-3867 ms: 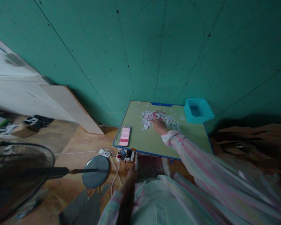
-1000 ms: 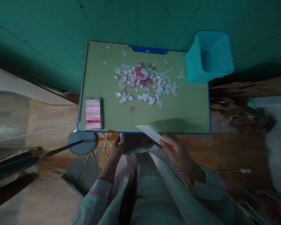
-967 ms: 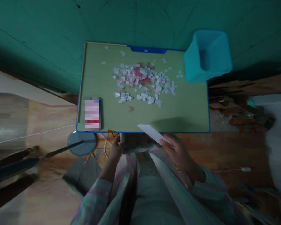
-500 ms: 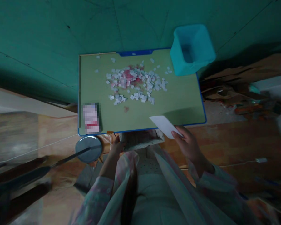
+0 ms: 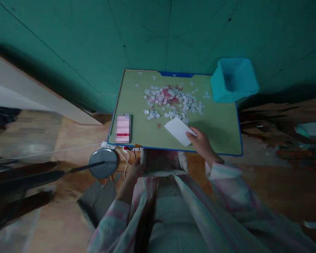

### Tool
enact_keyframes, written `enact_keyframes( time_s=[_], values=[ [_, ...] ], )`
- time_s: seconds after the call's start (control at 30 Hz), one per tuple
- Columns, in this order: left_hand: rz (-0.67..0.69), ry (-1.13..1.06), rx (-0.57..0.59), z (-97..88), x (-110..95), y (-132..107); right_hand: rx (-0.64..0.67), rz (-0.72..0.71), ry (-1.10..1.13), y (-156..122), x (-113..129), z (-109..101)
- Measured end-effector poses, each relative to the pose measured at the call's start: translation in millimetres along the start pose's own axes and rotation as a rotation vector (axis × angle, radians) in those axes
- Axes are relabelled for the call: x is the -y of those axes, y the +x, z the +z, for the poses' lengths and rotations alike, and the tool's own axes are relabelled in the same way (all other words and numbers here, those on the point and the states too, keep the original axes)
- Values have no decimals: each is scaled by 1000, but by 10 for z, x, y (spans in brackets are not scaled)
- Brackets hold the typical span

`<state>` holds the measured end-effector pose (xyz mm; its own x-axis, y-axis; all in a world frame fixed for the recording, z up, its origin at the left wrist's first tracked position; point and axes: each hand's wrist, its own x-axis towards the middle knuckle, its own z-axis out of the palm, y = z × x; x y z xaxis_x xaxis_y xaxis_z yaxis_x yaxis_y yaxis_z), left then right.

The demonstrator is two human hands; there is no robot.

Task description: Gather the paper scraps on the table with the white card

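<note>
A white card (image 5: 179, 131) is pinched in my right hand (image 5: 202, 143), flat over the near side of the green tabletop (image 5: 213, 121). Just beyond the card, small white paper pieces (image 5: 173, 115) lie scattered, with a pink heap (image 5: 165, 95) among them. Below the table's front edge is a speckled whitish box (image 5: 183, 162), its inside stained reddish. My left hand (image 5: 137, 169) grips the left side of this box; some of its fingers are hidden.
A turquoise bin (image 5: 235, 82) stands at the table's back right corner. A blurred pink and white packet (image 5: 123, 128) lies front left. A round grey stool seat (image 5: 103, 163), cables (image 5: 126, 161) and a power strip are left of the box. Cardboard (image 5: 276, 117) is piled at right.
My right hand has carried the card forward over the table, close to the paper pieces. The view has shifted, and more of the box's inside shows. My left hand stays at its side.
</note>
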<state>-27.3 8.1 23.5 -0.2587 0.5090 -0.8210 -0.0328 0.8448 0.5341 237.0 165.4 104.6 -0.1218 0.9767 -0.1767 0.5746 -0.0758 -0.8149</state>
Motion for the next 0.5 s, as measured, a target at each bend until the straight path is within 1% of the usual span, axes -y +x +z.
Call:
enact_keyframes(
  time_s=[0.1, 0.17, 0.23, 0.37, 0.5],
  values=[
    [7, -17, 12, 3, 78, -26, 27, -53, -47, 287, 70, 122],
    [1, -4, -18, 9, 116, -46, 47, -98, -75, 437, 134, 186],
    [17, -36, -37, 11, 136, -49, 63, -137, -117, 530, 201, 230],
    [-15, -116, -14, -4, 92, -17, 108, -216, -220, 564, 284, 267],
    [-41, -69, -41, -8, -27, -27, 141, -303, -271, 490, 269, 264]
  ],
)
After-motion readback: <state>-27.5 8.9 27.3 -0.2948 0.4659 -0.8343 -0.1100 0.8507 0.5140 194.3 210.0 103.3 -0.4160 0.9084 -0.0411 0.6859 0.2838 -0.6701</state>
